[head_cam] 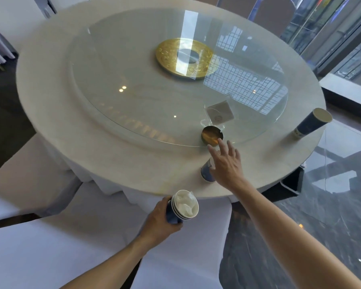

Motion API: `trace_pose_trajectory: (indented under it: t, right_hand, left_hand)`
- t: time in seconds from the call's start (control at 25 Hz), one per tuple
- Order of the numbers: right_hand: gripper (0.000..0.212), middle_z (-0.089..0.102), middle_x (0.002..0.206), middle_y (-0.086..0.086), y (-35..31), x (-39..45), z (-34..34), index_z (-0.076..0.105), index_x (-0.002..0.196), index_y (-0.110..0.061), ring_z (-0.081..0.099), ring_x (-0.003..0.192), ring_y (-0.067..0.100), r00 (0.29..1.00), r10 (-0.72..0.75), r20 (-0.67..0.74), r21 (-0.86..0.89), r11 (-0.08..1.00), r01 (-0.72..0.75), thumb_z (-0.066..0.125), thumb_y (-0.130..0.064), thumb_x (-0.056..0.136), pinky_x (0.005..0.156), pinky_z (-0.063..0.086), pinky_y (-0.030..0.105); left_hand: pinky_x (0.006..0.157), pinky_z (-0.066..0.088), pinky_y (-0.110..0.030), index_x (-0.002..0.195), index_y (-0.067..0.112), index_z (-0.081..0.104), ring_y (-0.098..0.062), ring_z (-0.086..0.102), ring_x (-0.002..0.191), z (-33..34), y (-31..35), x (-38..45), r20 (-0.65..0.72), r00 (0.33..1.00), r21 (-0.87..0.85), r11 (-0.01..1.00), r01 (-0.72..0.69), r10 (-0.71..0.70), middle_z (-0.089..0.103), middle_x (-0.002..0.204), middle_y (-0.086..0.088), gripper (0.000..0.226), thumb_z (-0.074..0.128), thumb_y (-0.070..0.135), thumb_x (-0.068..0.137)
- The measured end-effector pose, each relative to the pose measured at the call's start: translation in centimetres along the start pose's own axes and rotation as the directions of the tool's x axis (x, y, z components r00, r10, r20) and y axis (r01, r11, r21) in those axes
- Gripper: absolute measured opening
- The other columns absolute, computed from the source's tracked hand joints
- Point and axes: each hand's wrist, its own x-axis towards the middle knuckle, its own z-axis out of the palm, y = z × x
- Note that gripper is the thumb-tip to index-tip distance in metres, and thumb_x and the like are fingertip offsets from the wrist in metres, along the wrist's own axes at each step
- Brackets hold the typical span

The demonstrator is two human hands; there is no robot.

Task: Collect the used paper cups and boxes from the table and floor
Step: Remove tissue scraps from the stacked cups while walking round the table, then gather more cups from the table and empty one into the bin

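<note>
Nearest the camera, the left hand (161,220) is wrapped around a stack of nested blue paper cups (181,207), held just off the near edge of the round tabletop (104,155); crumpled white tissue sits in the top cup. Beyond it, the right hand (225,163) reaches over the tabletop with its fingers spread apart, gripping nothing, poised above a single blue paper cup (206,173) that stands near the tabletop's edge and is mostly hidden by the palm. Whether the hand touches that cup cannot be told. Just past the fingertips, a small round gold dish (212,135) rests at the rim of the glass turntable (133,84). Off to the right, another blue paper cup (312,123) stands close to the tabletop's edge. Farthest away, a gold disc (186,57) marks the turntable's centre.
</note>
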Motion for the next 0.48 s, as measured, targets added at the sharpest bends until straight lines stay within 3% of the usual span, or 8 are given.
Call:
trace_pose_trajectory:
  t: [0.04, 0.12, 0.2, 0.32, 0.48]
  right_hand:
    - [0.067, 0.017, 0.169, 0.014, 0.1, 0.5, 0.3, 0.04, 0.152, -0.025, 0.016, 0.154, 0.042, 0.994, -0.015, 0.109, -0.07, 0.997, 0.023, 0.064, -0.018, 0.09, 0.118, 0.027, 0.055]
    - [0.058, 0.017, 0.167, 0.013, 0.2, 1.1, 1.0, 0.045, 0.146, -0.023, 0.02, 0.151, 0.039, 0.976, -0.02, 0.219, -0.137, 0.989, 0.051, 0.061, -0.013, 0.091, 0.112, 0.036, 0.048]
    - [0.05, 0.034, 0.151, 0.01, 0.4, 1.2, 1.3, 0.053, 0.136, -0.02, 0.036, 0.134, 0.034, 0.98, 0.013, 0.201, -0.172, 0.985, 0.022, 0.064, -0.011, 0.088, 0.095, 0.047, 0.038]
    - [0.049, 0.044, 0.133, 0.007, 0.7, 1.0, 1.4, 0.055, 0.131, -0.02, 0.044, 0.121, 0.03, 0.975, 0.101, 0.197, -0.167, 0.984, -0.068, 0.069, -0.009, 0.086, 0.081, 0.054, 0.033]
    - [0.053, 0.051, 0.126, 0.011, 2.2, -1.0, 1.6, 0.049, 0.133, -0.019, 0.054, 0.112, 0.035, 0.921, 0.334, 0.202, -0.127, 0.941, -0.313, 0.071, -0.012, 0.086, 0.079, 0.06, 0.043]
  left_hand:
    - [0.091, 0.052, -0.02, 0.123, 0.05, 0.048, 0.002, 0.061, 0.114, -0.2, 0.0, 0.1, 0.01, 1.0, 0.004, 1.0, 0.001, -0.001, 0.063, 0.124, 0.019, 0.07, 0.086, 0.042, 0.065]
    - [0.087, 0.047, -0.011, 0.121, 0.047, 0.049, 0.003, 0.06, 0.114, -0.6, -0.1, 0.3, 0.013, 1.0, -0.001, 1.0, -0.004, 0.004, 0.063, 0.124, 0.017, 0.068, 0.086, 0.038, 0.065]
    - [0.084, 0.045, -0.007, 0.123, 0.043, 0.051, 0.003, 0.06, 0.114, -1.1, -0.2, 0.5, 0.011, 1.0, -0.017, 1.0, -0.002, 0.002, 0.064, 0.124, 0.016, 0.069, 0.087, 0.036, 0.065]
    - [0.082, 0.046, -0.008, 0.124, 0.04, 0.053, 0.004, 0.061, 0.112, -1.9, -0.1, 0.7, 0.019, 1.0, -0.017, 1.0, -0.003, 0.003, 0.066, 0.122, 0.018, 0.069, 0.089, 0.034, 0.065]
    - [0.08, 0.051, -0.014, 0.123, 0.04, 0.055, 0.005, 0.063, 0.107, -2.2, 0.5, 1.1, 0.05, 0.999, -0.014, 1.0, -0.021, 0.022, 0.069, 0.115, 0.022, 0.071, 0.093, 0.04, 0.062]
